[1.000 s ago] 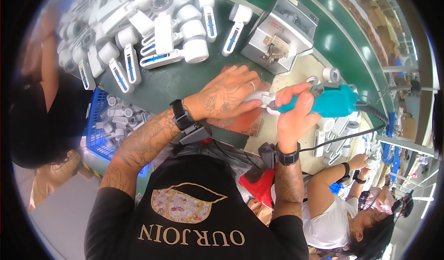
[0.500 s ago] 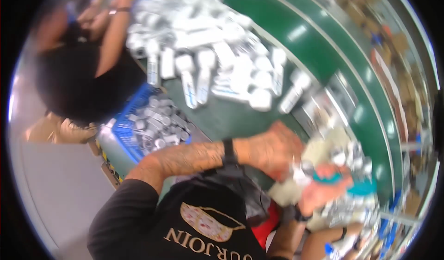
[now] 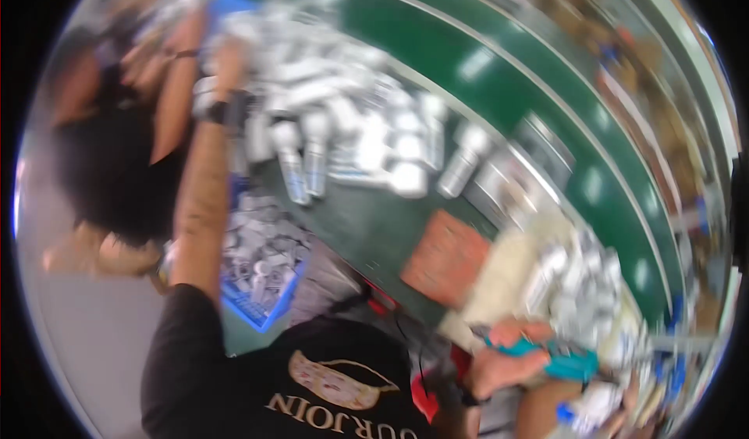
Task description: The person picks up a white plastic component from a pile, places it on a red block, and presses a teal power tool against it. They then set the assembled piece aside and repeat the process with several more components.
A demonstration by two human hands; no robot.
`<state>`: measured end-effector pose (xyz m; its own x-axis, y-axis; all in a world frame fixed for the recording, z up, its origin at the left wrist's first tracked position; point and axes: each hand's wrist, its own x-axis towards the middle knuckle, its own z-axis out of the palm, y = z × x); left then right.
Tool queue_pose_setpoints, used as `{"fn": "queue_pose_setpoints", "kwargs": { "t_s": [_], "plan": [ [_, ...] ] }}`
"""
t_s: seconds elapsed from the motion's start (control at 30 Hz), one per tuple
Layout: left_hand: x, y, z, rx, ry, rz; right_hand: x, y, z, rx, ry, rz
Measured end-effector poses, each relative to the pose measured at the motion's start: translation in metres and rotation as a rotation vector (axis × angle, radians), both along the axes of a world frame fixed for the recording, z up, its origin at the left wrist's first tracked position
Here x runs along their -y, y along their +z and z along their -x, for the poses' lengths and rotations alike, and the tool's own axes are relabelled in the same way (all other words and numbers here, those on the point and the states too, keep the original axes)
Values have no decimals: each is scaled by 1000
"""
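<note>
My left arm stretches to the far left, and my left hand [image 3: 230, 66] is over the pile of white handheld parts with round heads [image 3: 316, 88]. Motion blur hides its fingers, so I cannot tell whether it holds one. At the lower right, my right hand [image 3: 507, 365] is closed around a teal hand tool [image 3: 576, 363], whose exact kind is unclear. Between my hands lies an orange-red mat [image 3: 446, 258] on the dark green table, beside a beige cloth [image 3: 499, 279]. More white parts [image 3: 577, 291] are heaped beyond the right hand.
A blue basket [image 3: 265, 323] full of small grey-white pieces stands near my left arm. At the far left a co-worker in black [image 3: 117, 166] reaches toward the pile. A metal box-like fixture [image 3: 511, 185] sits beside the green conveyor belt [image 3: 437, 45]. Another person's bare limb shows at lower right.
My left hand has swung from the mat up and left to the pile, uncovering the mat. My right hand, with the teal tool, has moved down and slightly left. The view has shifted.
</note>
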<state>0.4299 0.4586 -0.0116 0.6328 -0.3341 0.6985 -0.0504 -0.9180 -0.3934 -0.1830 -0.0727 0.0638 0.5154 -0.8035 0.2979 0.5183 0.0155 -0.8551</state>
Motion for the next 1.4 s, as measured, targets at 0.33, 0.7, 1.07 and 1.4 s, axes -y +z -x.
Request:
{"fn": "queue_pose_setpoints", "kwargs": {
  "t_s": [0.33,0.7,1.07,1.4],
  "plan": [
    [496,97,382,-1001,-1407,528,-20,12,30,-137,49,41],
    [630,5,495,-1192,-1294,431,-18,8,55,-169,-36,87],
    [472,44,443,-1150,-1496,446,26,18,18,-207,-25,116],
    [450,22,432,-1028,-1538,543,31,6,-68,-84,10,228]
  ]
}}
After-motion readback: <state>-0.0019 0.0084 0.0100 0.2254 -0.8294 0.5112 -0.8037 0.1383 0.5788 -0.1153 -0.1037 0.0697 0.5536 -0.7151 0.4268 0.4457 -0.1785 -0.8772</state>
